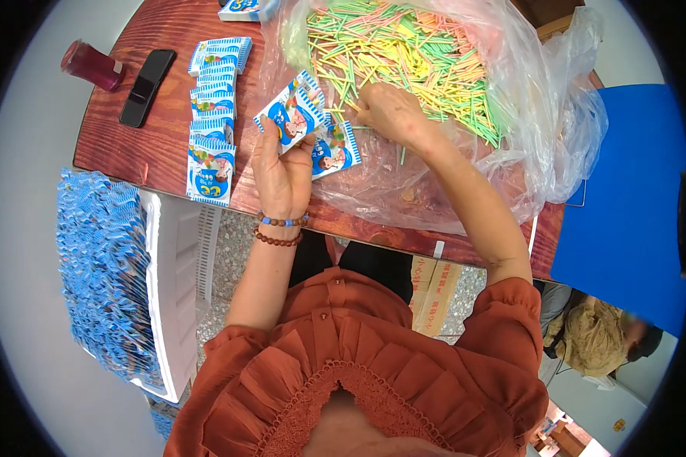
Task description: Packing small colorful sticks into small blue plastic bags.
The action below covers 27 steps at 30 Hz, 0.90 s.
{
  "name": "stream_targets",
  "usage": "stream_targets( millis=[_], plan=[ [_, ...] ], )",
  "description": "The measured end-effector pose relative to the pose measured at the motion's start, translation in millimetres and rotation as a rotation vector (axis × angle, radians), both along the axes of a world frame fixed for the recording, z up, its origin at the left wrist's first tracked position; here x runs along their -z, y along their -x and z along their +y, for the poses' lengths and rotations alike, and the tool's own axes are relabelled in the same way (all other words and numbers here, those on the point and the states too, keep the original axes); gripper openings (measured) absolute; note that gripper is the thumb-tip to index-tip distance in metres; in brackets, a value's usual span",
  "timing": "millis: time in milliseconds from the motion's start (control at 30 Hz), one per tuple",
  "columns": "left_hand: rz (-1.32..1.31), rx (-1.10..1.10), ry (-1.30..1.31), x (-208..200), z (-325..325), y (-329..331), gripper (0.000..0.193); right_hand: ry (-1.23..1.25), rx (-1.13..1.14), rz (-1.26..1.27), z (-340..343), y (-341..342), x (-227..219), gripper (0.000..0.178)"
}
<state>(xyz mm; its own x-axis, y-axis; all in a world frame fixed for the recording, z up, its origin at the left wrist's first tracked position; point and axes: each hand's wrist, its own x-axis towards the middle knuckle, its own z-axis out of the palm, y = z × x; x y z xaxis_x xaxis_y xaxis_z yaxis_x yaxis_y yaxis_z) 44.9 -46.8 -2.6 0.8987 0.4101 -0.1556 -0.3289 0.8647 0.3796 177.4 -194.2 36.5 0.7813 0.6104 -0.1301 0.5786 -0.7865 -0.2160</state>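
Observation:
My left hand [280, 171] grips a small blue-and-white printed packet [291, 114], raised above the table with its striped end tilted up. Under it, partly covered, lies a second packet [338, 152] of the same kind, near my fingers. My right hand [395, 116] is at the near edge of a heap of thin pink, yellow and green sticks [404, 61]. Its fingers are curled together and point down to the left; what they pinch, if anything, is hidden. The heap rests in a large clear plastic bag [541, 114], spread open on the table.
Left of my hands, a row of overlapping packets [212, 164] lies on the red-brown wooden table [160, 145]. Beyond are a black phone [146, 87] and a dark red jar [91, 65]. A white crate [164, 305] full of packets stands at the left; a blue panel [625, 190] at the right.

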Motion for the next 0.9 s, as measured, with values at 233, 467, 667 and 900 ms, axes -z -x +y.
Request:
stream_targets(
  millis=[233,467,667,900],
  plan=[
    [0.017,0.028,-0.009,-8.4,-3.9,-0.4,0.03,-0.416,0.091,0.426,-29.2,-7.3,-7.5,0.016],
    [0.0,0.06,-0.062,-2.9,-12.7,-1.7,0.03,-1.632,0.241,0.527,6.5,55.4,-62.3,0.008],
    [-0.017,0.039,-0.083,-15.5,-17.9,0.7,0.031,-1.621,0.288,0.469,33.0,81.7,-51.6,0.006],
    [-0.074,0.006,0.008,-13.9,-7.8,0.9,0.033,-1.039,-0.109,-0.166,29.1,62.5,-43.6,0.015]
  ],
)
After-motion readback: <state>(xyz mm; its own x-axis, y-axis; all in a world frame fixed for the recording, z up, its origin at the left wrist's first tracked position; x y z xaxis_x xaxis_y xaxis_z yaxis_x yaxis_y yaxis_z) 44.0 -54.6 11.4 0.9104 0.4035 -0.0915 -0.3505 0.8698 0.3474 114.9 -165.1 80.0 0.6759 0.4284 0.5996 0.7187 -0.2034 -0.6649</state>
